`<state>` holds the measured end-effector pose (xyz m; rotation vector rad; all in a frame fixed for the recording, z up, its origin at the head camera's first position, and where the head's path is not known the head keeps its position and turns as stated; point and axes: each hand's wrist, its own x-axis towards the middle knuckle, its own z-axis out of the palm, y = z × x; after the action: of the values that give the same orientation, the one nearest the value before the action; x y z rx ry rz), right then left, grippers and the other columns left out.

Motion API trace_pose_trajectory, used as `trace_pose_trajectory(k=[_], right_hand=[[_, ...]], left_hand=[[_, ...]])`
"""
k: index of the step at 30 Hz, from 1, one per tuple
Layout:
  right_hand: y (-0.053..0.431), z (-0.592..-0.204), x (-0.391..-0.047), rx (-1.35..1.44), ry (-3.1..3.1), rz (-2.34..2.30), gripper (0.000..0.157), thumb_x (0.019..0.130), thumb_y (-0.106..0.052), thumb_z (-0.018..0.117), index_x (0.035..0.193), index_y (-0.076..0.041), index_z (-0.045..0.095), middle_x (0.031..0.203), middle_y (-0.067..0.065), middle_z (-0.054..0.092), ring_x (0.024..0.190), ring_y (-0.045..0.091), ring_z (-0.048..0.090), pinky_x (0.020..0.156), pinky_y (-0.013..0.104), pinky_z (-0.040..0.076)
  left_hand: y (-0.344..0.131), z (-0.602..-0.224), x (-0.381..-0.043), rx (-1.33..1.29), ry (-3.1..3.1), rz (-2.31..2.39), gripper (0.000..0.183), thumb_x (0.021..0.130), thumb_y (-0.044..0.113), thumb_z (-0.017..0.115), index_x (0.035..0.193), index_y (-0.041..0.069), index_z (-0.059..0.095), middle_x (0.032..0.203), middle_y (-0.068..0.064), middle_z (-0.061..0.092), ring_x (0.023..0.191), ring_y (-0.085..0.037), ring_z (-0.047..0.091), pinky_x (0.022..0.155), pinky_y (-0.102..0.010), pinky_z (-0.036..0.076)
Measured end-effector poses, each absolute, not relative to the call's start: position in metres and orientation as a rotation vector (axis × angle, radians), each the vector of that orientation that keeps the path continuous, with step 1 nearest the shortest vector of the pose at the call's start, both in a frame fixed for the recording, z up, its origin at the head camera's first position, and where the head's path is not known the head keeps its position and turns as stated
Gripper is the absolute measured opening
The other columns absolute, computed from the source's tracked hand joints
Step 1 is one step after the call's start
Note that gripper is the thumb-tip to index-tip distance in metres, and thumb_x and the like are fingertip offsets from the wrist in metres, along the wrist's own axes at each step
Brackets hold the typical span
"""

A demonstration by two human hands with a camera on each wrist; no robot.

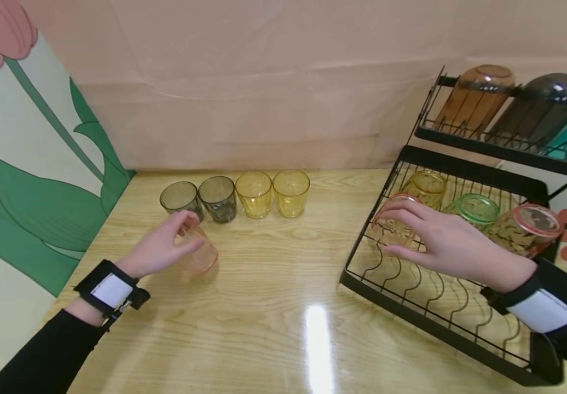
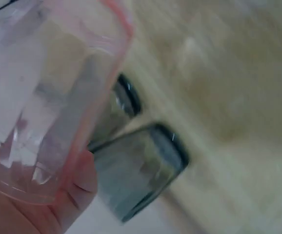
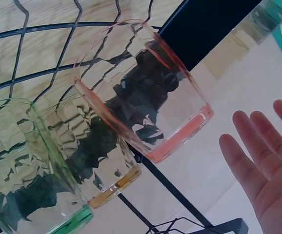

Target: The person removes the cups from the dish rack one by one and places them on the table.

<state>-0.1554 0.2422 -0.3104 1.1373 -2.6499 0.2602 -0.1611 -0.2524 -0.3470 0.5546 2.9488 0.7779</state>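
Observation:
My left hand grips a pink glass by its base end, tilted with the rim toward the table. In the left wrist view this pink glass fills the upper left, two dark grey glasses behind it. On the rack's lower tier, a second pink glass stands upside down. Beside it is my right hand, fingers spread and apart from the glass in the right wrist view. From the head view, that hand partly covers the glass.
Two grey glasses and two yellow glasses stand upright in a row near the wall. The black rack also holds yellow, green and pink glasses below. Brown, dark and teal glasses sit on its upper tier.

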Motion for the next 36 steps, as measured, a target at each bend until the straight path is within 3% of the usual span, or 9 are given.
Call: trace_pose_trajectory(k=[11, 25, 36], right_hand=[[0.248, -0.312, -0.151, 1.026, -2.719, 0.207, 0.054, 0.082, -0.048, 0.059, 0.129, -0.026, 0.043, 0.130, -0.006, 0.040, 0.055, -0.007, 0.037, 0.038, 0.019, 0.027], [0.250, -0.313, -0.149, 1.012, -2.698, 0.196, 0.055, 0.082, -0.048, 0.060, 0.128, -0.023, 0.045, 0.129, -0.003, 0.042, 0.049, -0.007, 0.032, 0.037, 0.018, 0.026], [0.252, -0.316, -0.149, 0.998, -2.690, 0.205, 0.054, 0.081, -0.048, 0.061, 0.127, -0.023, 0.045, 0.127, -0.004, 0.043, 0.053, -0.006, 0.037, 0.038, 0.019, 0.026]], left_hand=[[-0.256, -0.348, -0.164, 0.649, 3.182, 0.130, 0.046, 0.080, 0.049, 0.057, 0.111, 0.016, 0.047, 0.104, -0.011, 0.049, 0.090, -0.030, 0.047, 0.054, -0.039, 0.044], [-0.262, -0.364, -0.162, 0.613, 3.187, 0.124, 0.052, 0.082, 0.048, 0.055, 0.116, 0.010, 0.044, 0.102, -0.015, 0.047, 0.087, -0.031, 0.047, 0.058, -0.043, 0.045], [-0.267, -0.373, -0.166, 0.739, 3.356, 0.100, 0.053, 0.080, 0.051, 0.054, 0.116, 0.012, 0.051, 0.115, -0.014, 0.046, 0.103, -0.030, 0.046, 0.054, -0.041, 0.047]])
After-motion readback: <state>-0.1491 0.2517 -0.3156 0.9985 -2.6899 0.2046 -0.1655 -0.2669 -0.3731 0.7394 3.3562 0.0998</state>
